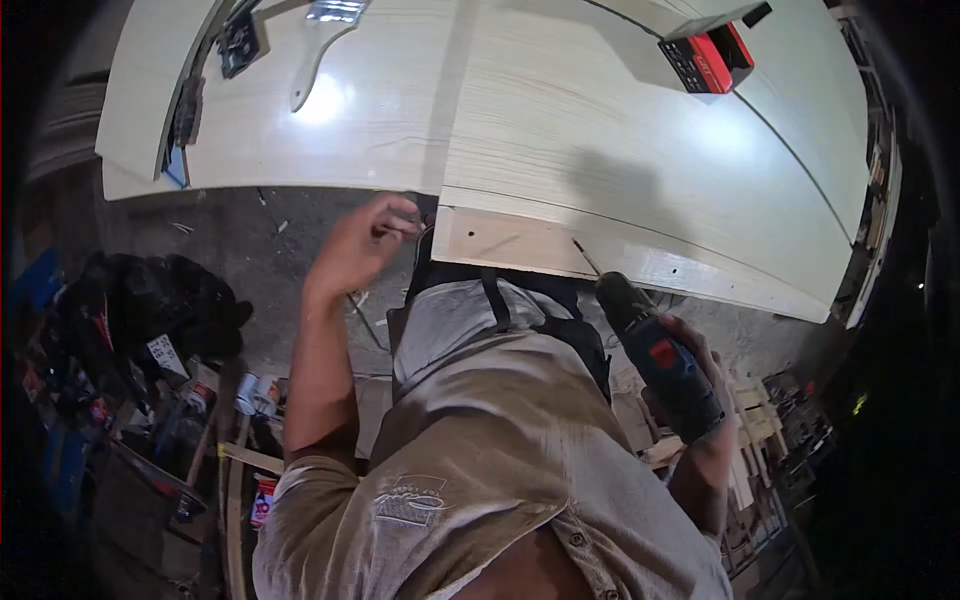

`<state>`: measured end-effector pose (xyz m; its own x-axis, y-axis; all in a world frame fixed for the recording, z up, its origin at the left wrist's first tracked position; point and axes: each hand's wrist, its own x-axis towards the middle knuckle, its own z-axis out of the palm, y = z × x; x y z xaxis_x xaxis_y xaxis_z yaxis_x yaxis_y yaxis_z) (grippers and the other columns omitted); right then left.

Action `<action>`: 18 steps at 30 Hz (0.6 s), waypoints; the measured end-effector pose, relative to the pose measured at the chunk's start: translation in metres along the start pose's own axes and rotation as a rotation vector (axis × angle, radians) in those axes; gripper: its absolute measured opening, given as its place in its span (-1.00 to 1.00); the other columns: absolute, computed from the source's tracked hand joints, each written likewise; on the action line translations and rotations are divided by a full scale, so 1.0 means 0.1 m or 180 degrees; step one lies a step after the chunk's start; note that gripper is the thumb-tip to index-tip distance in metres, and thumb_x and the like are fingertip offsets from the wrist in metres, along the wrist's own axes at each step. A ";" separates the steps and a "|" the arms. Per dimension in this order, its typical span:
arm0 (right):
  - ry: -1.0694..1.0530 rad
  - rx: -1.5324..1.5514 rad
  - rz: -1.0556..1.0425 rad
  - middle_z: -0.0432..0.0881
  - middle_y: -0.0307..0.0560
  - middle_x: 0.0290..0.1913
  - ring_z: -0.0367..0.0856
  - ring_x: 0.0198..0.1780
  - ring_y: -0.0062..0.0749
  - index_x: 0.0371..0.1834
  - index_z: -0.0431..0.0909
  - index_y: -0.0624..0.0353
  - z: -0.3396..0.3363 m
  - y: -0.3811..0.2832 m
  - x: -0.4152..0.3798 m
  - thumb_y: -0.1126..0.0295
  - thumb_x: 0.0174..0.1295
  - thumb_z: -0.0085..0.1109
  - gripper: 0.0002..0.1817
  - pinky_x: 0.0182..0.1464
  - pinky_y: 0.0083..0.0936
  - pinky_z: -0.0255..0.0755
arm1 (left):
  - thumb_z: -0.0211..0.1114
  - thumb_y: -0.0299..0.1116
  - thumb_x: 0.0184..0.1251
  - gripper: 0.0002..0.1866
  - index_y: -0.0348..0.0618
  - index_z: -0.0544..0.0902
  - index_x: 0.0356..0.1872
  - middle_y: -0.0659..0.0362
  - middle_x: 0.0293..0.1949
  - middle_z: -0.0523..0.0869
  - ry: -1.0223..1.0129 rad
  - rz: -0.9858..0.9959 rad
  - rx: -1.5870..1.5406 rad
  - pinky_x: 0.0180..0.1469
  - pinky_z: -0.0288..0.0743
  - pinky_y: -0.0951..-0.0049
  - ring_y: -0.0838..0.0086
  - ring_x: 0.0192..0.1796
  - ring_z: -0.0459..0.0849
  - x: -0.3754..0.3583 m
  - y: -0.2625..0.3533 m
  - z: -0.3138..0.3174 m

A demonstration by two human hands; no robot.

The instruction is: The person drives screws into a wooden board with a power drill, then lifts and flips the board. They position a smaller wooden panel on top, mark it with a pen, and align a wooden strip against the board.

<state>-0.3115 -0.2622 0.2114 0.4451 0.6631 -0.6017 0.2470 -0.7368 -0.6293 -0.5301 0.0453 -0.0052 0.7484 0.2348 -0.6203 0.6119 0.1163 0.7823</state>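
My right hand (708, 362) is wrapped round the grip of a dark cordless drill (662, 362) with a red mark on its side. Its thin drill bit (587, 257) points up and left, over a pale wooden strip (535, 240) along the near edge of the large wooden panel (600, 150). Two dark holes show in the strip, one near each side. Left of the strip's end, my left hand (365, 245) hovers with loosely curled fingers somewhat apart, and nothing shows in it. Whether the bit's tip touches the wood is hard to tell.
On the panels lie a white-handled paintbrush (318, 60) and an open red and black box (708, 62). Dark tools (238, 45) sit at the far left. Below, the floor holds a black bag (150, 310), tins and wood scraps (750, 430).
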 end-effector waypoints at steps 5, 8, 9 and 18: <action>0.0702 0.0775 0.0493 0.69 0.01 -0.02 0.70 -0.03 -0.24 0.39 0.34 0.02 0.12 0.59 -0.25 0.34 -0.09 0.51 -0.13 0.04 -0.36 0.54 | 0.16 -0.66 0.14 -0.54 -0.15 0.53 0.12 0.11 -0.17 0.66 -0.0099 0.0708 0.0685 0.10 0.45 0.37 0.33 -0.02 0.62 0.18 0.59 0.27; 0.0793 0.1446 0.0877 0.63 0.01 0.06 0.64 0.04 -0.26 0.39 0.33 0.04 0.24 1.40 -0.55 0.31 -0.05 0.50 -0.15 0.11 -0.35 0.50 | 0.31 -0.58 0.07 -0.44 -0.10 0.49 0.18 0.06 -0.05 0.54 -0.0268 0.1198 0.1887 0.19 0.35 0.19 0.17 0.09 0.50 0.30 0.74 0.71; 0.0677 0.1885 0.1270 0.62 0.01 0.08 0.63 0.06 -0.27 0.39 0.33 0.04 0.25 1.45 -0.60 0.32 -0.04 0.50 -0.16 0.13 -0.35 0.49 | 0.31 -0.58 0.07 -0.44 -0.10 0.49 0.18 0.06 -0.05 0.54 -0.0314 0.1213 0.1931 0.19 0.35 0.19 0.17 0.09 0.50 0.32 0.77 0.87; 0.1662 0.1785 0.0215 0.55 -0.06 0.01 0.56 -0.03 -0.40 0.47 0.16 0.11 0.27 1.33 -0.71 0.43 -0.01 0.45 -0.08 0.07 -0.41 0.49 | 0.56 -0.38 -0.20 -0.16 0.01 0.42 0.27 0.04 0.07 0.41 -0.0429 0.1553 0.3070 0.28 0.17 0.01 0.11 0.18 0.39 0.60 0.83 1.61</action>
<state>-0.3333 -0.4039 0.1574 0.8268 0.3681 -0.4252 -0.2067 -0.5042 -0.8385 -0.3934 -0.0864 0.0136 0.9511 -0.0645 -0.3022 0.1405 -0.7808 0.6088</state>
